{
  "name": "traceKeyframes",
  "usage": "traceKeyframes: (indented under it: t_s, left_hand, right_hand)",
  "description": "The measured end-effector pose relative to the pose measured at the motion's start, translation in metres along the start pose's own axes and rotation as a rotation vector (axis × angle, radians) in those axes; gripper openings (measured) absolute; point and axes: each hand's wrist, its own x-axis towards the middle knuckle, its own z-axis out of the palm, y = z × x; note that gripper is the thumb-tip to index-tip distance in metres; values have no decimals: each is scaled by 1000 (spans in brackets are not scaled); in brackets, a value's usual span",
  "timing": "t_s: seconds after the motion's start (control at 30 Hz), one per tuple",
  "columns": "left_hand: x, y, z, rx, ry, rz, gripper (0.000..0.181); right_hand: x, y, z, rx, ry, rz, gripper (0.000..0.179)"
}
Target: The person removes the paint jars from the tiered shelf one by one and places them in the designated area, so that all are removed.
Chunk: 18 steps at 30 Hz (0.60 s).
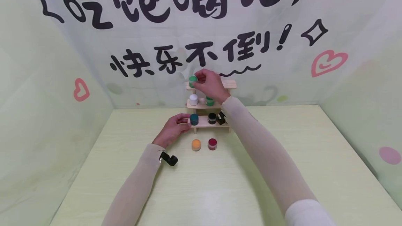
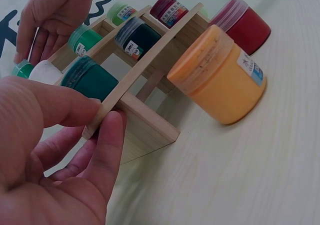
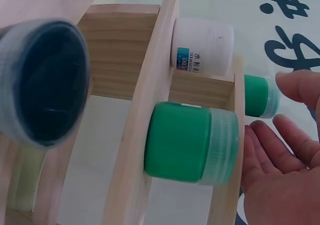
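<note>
My left hand [image 1: 172,130] grips the left end of the bottom board of a tiered wooden rack [image 2: 131,70], thumb on top and fingers underneath. Beside that thumb stands a teal paint jar [image 2: 90,80]. At the top tier's left end, my right hand [image 1: 209,83] holds a green paint jar [image 3: 257,96] by its lid, thumb and fingertip on opposite sides. The jar stands upright on the board. Below it on the middle tier are a white jar [image 3: 202,46] and another green jar [image 3: 185,142]. A dark jar [image 1: 212,118] shares the bottom tier with the teal one.
In front of the rack, an orange jar [image 1: 196,145] and a dark red jar [image 1: 212,144] stand on the pale tabletop [image 1: 201,191]. A printed cloth [image 1: 150,37] with large dark characters hangs close behind the rack. My right forearm [image 1: 263,145] crosses over the rack's right side.
</note>
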Motion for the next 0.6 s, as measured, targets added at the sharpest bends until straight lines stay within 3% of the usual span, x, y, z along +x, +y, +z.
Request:
traceKeyframes:
  t_s: [0.23,0.6]
  left_hand:
    - [-1,2,1,5,3,1,47]
    - [0,0,2,9,13,-6,46]
  right_hand:
    - [10,0,2,-45,-43,10,46]
    - [9,3,-1,-39,-75,-13,42]
